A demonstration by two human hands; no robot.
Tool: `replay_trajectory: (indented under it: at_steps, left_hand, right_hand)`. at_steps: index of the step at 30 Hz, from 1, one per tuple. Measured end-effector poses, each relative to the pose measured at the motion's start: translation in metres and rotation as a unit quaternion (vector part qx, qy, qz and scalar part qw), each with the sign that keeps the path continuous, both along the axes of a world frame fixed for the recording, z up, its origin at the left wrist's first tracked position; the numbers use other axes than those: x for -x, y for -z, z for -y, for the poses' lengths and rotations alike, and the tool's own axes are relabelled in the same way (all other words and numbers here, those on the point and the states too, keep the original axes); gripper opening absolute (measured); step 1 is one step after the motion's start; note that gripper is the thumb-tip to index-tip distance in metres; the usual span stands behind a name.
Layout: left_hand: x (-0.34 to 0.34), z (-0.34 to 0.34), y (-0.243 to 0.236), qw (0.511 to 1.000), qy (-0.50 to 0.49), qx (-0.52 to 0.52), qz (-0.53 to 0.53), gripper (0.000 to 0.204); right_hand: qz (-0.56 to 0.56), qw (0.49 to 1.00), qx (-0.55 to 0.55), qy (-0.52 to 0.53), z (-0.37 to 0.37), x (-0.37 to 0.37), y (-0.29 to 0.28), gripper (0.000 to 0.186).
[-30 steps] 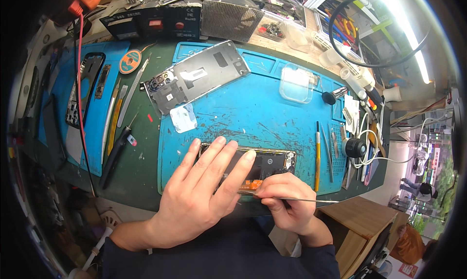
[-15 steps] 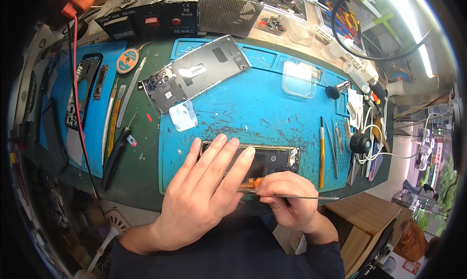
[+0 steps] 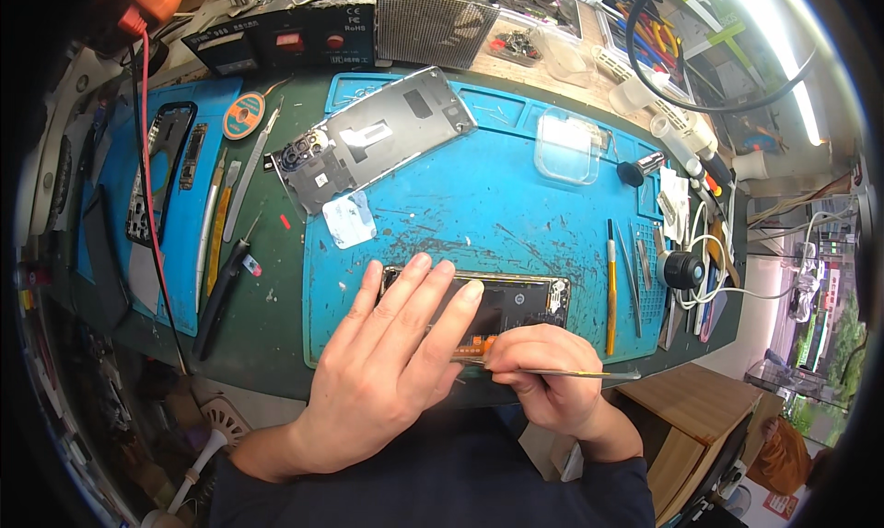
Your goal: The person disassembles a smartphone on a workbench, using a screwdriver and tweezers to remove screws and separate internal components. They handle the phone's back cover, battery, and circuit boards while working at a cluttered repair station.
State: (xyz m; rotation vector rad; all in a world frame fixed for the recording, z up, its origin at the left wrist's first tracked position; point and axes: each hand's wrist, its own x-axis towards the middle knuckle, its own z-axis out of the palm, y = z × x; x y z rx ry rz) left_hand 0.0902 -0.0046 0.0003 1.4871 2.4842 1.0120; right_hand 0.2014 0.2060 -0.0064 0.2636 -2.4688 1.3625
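My left hand [image 3: 382, 358] lies flat with its fingers spread over the left part of an opened smartphone [image 3: 529, 300], which sits at the near edge of the blue mat. The phone shows a black battery and an orange strip along its near side. Pinched between the fingers of my right hand [image 3: 550, 373] is a slim metal tool [image 3: 603, 374]. One end of it sticks out to the right; the other reaches left to the phone's near edge. Its working tip is mostly hidden by my fingers.
A detached phone panel with camera rings [image 3: 391, 132] lies across the blue mat [image 3: 442, 206], near a clear plastic box [image 3: 565, 148]. Tweezers [image 3: 630, 275] and a yellow-handled tool [image 3: 611, 298] lie at right. Leftward are a screwdriver [image 3: 219, 298], a solder wick reel [image 3: 244, 115] and a phone frame [image 3: 158, 174].
The metal tool has turned slightly in my right fingers, and a yellowish glint now shows along it. Both hands stay in nearly the same place.
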Motion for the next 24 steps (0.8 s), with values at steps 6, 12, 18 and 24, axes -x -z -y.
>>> replay_trajectory:
  at_steps: [6, 12, 18, 24]
  left_hand:
    - [-0.001, 0.002, 0.002, 1.000, -0.001, 0.007, 0.002, 0.086]
    - [-0.001, 0.003, 0.007, 1.000, -0.005, 0.000, -0.005, 0.085]
    - [0.005, 0.008, -0.003, 0.998, -0.008, -0.029, 0.046, 0.086]
    - [-0.003, 0.001, -0.009, 0.990, -0.046, -0.132, -0.032, 0.050]
  right_hand:
    - [0.007, 1.000, 0.005, -0.001, 0.000, -0.001, 0.000, 0.022]
    - [0.042, 0.992, 0.109, 0.043, 0.003, -0.008, 0.004, 0.017]
    - [0.087, 0.942, 0.307, 0.101, 0.005, -0.018, 0.003, 0.014]
    - [0.077, 0.915, 0.384, 0.099, 0.006, -0.020, -0.002, 0.012]
